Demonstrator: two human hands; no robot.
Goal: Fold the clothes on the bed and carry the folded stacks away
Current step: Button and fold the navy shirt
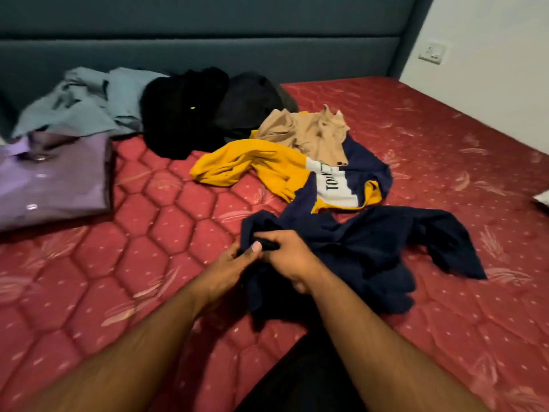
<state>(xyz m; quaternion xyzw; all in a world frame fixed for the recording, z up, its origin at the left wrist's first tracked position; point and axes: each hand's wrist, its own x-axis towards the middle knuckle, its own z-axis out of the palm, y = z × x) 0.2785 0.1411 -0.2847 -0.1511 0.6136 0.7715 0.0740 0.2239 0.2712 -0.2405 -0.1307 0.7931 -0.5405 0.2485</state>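
Red mattress (148,209): navy garment (371,248) bunched, gripped by left hand (230,267), right hand (289,257).

Red quilted mattress (154,209) showing pale feather motifs, navy garment (371,248), yellow-navy-white sweatshirt (267,165), lilac shirt (53,179), teal headboard (208,40)

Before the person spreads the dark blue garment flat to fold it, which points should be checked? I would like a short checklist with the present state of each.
1. Both hands hold the navy garment: ok, left hand and right hand pinch one bunched edge.
2. Garment free of other clothes: ok, it lies apart from the yellow and navy sweatshirt.
3. Garment flat: not ok, crumpled.
4. Bare mattress to spread on: ok, on the left.
5. Folded lilac shirt out of the way: ok.
6. Inside out or not: cannot tell.
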